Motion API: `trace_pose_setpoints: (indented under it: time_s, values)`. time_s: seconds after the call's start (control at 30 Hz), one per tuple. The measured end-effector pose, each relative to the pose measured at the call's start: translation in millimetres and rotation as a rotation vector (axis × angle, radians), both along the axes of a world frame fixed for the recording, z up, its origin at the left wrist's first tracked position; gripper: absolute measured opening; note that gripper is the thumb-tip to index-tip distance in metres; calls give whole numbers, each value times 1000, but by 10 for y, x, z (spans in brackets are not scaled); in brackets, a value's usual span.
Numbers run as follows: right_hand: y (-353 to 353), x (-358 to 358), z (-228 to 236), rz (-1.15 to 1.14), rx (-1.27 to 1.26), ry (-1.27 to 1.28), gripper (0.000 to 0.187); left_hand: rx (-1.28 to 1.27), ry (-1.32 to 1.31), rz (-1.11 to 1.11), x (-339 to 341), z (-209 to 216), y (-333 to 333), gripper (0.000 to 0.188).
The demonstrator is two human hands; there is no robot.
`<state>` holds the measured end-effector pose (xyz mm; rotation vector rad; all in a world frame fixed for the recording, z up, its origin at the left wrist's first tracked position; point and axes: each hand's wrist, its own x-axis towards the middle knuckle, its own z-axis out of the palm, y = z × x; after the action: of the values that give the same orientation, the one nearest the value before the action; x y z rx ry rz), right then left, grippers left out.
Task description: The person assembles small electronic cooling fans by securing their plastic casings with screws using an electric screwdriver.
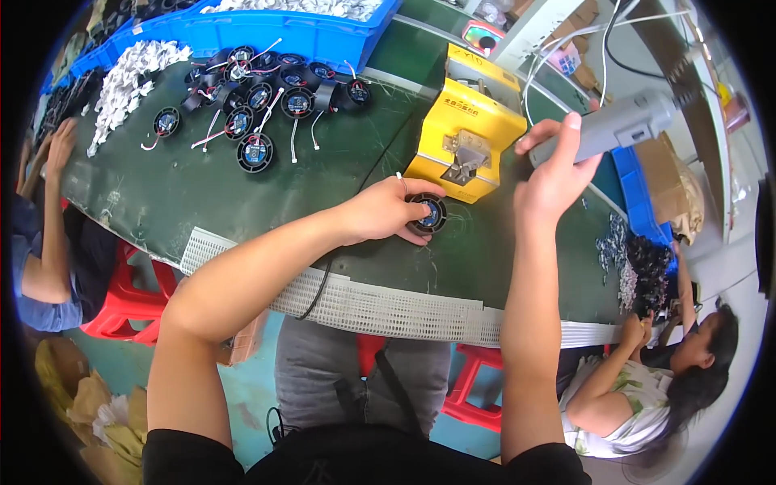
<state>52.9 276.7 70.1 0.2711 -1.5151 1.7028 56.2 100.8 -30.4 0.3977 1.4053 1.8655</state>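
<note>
My left hand [378, 213] is closed round a small round black housing with a blue circuit board [432, 215] in it, on or just above the green table. A ring shows on one of its fingers. My right hand [556, 174] is raised over the table, to the right of a yellow box-shaped screw feeder [453, 109]. It grips a grey electric screwdriver [621, 128], tilted up to the right; its bit cannot be made out. The feeder, with a metal mechanism in its front, stands just beyond the housing in my left hand.
Several similar round black housings with wires [259, 101] lie at the back left, beside a heap of small white parts [133, 77] and a blue bin [323, 36]. Dark small parts [647, 271] are piled at right. People sit on both sides. White perforated trunking [388, 311] edges the table.
</note>
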Motion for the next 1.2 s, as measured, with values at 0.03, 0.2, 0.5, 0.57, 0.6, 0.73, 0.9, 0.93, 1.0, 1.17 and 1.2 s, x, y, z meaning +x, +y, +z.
trace_pose_setpoints:
  time_s: [0.03, 0.2, 0.5, 0.57, 0.6, 0.73, 0.9, 0.93, 1.0, 1.17, 1.2]
  values:
    - [-71, 11, 17, 90, -46, -25, 48, 6, -3, 5, 0, -2, 0, 39]
    - [-308, -175, -72, 24, -24, -4, 39, -35, -10, 19, -15, 16, -7, 40]
    - [-330, -114, -178, 27, 132, -21, 32, -75, -20, 54, -10, -12, 32, 39]
    - [-371, -6, -173, 57, 84, -38, 33, -77, -16, 53, -17, -8, 25, 39]
    - [-386, 58, -186, 86, 34, -56, 34, -80, -12, 51, -12, -7, 21, 39]
    - [-439, 230, -287, 189, -21, -56, 35, -81, -18, 58, -30, 5, 10, 39]
    - [-521, 297, -392, 259, -98, -127, 35, -60, -12, 48, -30, 4, 10, 37]
    - [-532, 302, -413, 260, -101, -131, 35, -54, -9, 53, -29, -3, 7, 37]
    - [-539, 310, -444, 272, -88, -125, 36, -57, -1, 47, -22, -7, 13, 37]
    - [-525, 311, -467, 269, -36, -116, 35, -78, 5, 36, -13, 24, 16, 36]
    - [-524, 314, -471, 258, -5, -128, 35, -77, 9, 35, -11, 23, 13, 36]
